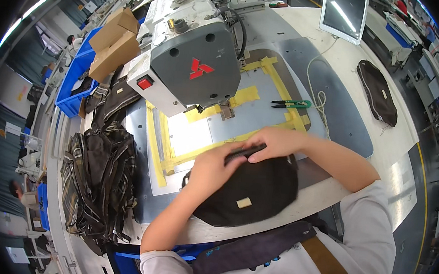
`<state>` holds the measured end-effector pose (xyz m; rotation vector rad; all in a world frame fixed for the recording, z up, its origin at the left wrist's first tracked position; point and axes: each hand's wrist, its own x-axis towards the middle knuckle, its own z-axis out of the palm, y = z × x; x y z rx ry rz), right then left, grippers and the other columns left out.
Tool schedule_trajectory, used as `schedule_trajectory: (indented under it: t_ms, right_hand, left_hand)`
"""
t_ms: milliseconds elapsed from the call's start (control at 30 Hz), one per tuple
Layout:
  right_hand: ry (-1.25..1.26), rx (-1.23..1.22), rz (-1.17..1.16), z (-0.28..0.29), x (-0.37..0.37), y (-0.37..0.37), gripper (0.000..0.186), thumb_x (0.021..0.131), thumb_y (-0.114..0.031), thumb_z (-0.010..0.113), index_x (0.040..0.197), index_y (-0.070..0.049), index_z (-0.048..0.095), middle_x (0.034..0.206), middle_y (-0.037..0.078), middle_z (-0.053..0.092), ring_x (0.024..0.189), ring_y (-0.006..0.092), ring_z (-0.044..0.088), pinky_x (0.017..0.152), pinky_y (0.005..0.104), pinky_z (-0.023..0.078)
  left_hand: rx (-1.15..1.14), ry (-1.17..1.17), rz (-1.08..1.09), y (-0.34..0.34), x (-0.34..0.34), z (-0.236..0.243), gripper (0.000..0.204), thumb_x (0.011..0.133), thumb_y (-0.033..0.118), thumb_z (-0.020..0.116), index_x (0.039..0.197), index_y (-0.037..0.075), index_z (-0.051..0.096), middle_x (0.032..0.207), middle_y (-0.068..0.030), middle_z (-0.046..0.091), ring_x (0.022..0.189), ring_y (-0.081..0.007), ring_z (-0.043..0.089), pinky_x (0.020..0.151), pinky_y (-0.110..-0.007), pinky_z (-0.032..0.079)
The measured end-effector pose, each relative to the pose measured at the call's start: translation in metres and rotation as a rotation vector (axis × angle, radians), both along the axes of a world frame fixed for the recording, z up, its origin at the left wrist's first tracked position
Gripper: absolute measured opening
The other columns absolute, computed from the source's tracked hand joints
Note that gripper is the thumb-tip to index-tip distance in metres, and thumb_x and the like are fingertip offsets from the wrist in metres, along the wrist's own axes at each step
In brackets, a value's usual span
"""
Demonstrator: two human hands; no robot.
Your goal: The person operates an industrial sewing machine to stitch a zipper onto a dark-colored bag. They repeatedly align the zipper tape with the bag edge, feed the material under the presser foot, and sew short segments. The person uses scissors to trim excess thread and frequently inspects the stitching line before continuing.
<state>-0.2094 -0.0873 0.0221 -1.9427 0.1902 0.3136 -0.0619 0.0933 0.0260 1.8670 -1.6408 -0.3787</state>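
A black fabric pouch (272, 190) with a small cream label lies at the front edge of the sewing table. My left hand (214, 167) grips its upper edge, fingers curled over a folded dark strip of the cloth. Beside it my right hand (278, 146) pinches the same folded edge, thumb close to my left one. My fingers hide part of this edge. Just beyond my hands is the sewing machine head (197, 63), above a metal plate (194, 135) framed with yellow tape. Green-handled thread snips (291, 104) rest beyond my right hand.
A heap of dark and striped fabric pieces (98, 174) sits at the left. Another dark pouch (377, 93) lies far right, near a white-framed tablet (343, 15) with a pale cord. Behind the heap stand a blue bin (70, 102) and an open cardboard box (115, 51).
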Motion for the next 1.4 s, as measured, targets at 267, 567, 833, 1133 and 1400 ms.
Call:
schedule_trajectory:
  t_ms: [267, 567, 833, 1133, 1400]
  right_hand:
    - [-0.194, 0.337, -0.647, -0.021, 0.012, -0.028, 0.04, 0.08, -0.024, 0.076, 0.108, 0.001, 0.064, 0.097, 0.006, 0.068, 0.092, 0.0191, 0.063, 0.081, 0.0338, 0.049]
    - [-0.517, -0.468, -0.254, -0.011, 0.036, 0.005, 0.029, 0.078, -0.015, 0.073, 0.102, -0.005, 0.062, 0.104, 0.01, 0.065, 0.1, 0.0283, 0.061, 0.089, 0.0363, 0.046]
    - [-0.196, 0.311, -0.462, -0.02, 0.028, -0.007, 0.027, 0.089, -0.011, 0.067, 0.113, 0.001, 0.061, 0.103, 0.006, 0.065, 0.095, 0.0105, 0.06, 0.085, 0.0255, 0.048]
    - [-0.524, -0.203, -0.452, -0.022, 0.027, 0.005, 0.014, 0.085, -0.008, 0.069, 0.097, -0.002, 0.066, 0.094, 0.007, 0.068, 0.088, 0.0155, 0.063, 0.08, 0.0291, 0.049]
    - [-0.474, -0.007, -0.477, -0.025, 0.03, 0.005, 0.013, 0.084, -0.008, 0.069, 0.095, -0.002, 0.066, 0.09, 0.006, 0.067, 0.086, 0.0137, 0.062, 0.079, 0.0288, 0.048]
  left_hand:
    - [0.158, 0.372, 0.183, 0.007, 0.039, -0.012, 0.023, 0.091, 0.016, 0.064, 0.103, -0.001, 0.055, 0.082, -0.0102, 0.063, 0.071, -0.0176, 0.061, 0.067, -0.03, 0.048]
    - [0.068, 0.126, 0.07, -0.038, 0.035, -0.009, 0.025, 0.086, 0.011, 0.071, 0.107, 0.001, 0.062, 0.094, -0.0091, 0.065, 0.077, -0.0197, 0.063, 0.069, -0.03, 0.051]
    - [-0.328, -0.007, 0.059, -0.026, 0.026, -0.035, 0.017, 0.077, 0.002, 0.075, 0.092, 0.003, 0.066, 0.084, -0.0079, 0.064, 0.073, -0.0214, 0.064, 0.064, -0.029, 0.052]
    - [-0.427, -0.065, -0.072, -0.025, 0.024, -0.024, 0.02, 0.074, 0.0, 0.074, 0.092, 0.007, 0.067, 0.083, -0.0066, 0.064, 0.07, -0.0187, 0.062, 0.065, -0.025, 0.051]
    - [-0.134, 0.549, 0.159, -0.027, 0.027, -0.03, 0.009, 0.086, 0.007, 0.071, 0.093, 0.002, 0.068, 0.08, -0.005, 0.062, 0.072, -0.0124, 0.061, 0.065, -0.026, 0.049]
